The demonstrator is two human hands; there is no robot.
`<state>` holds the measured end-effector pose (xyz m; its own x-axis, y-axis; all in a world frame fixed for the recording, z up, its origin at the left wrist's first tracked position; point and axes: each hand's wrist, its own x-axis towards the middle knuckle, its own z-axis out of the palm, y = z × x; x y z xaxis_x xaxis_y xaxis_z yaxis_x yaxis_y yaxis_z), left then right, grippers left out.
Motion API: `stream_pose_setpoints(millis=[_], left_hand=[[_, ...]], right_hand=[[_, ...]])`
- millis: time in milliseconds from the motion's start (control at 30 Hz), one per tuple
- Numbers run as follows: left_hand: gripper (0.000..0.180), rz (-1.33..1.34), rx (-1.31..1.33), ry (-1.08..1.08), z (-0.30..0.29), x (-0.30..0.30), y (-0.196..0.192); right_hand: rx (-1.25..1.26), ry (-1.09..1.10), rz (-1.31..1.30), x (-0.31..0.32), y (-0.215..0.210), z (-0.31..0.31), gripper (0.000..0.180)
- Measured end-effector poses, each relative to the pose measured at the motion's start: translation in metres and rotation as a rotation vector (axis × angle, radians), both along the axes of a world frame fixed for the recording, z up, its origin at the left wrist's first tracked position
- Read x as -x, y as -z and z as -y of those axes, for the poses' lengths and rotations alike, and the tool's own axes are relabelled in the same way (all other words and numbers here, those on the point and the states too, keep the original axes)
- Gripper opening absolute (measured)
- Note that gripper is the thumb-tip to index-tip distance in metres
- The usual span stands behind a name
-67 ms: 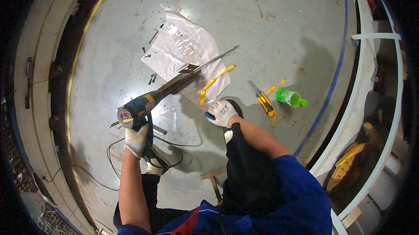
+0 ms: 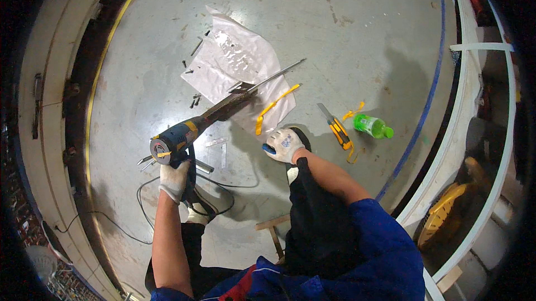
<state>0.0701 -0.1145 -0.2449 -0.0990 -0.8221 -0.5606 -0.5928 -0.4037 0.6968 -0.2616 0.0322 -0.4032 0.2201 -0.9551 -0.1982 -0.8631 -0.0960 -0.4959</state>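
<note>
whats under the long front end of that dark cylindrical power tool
A glossy, wrinkled white sheet, lying on grey floor, shows around the long front end of the dark cylindrical power tool; what lies directly beneath is covered from view.

Power tool — dark grey, yellow-patched

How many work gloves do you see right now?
2: one glove on the left hand, gripping the power tool; another glove on the right hand, left of the utility knife. No others show.
</note>
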Motion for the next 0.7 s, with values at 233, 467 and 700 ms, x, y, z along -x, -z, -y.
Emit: stream_pose_setpoints(millis=[233,467,700], left_hand=[[0.036,0.038,-0.026,-0.012,0.000,0.007,-0.010],[0.039,0.052,-0.071,-0.055,0.000,0.013,-0.014],[0.034,0.055,-0.021,0.011,0.001,0.003,-0.005]], right_hand=[[-0.010,-0.001,-0.021,-0.001,0.002,0.001,0.030],[-0.014,-0.022,-0.036,0.000,0.004,0.001,0.032],[-0.047,-0.027,-0.052,-0.001,-0.001,0.003,0.033]])
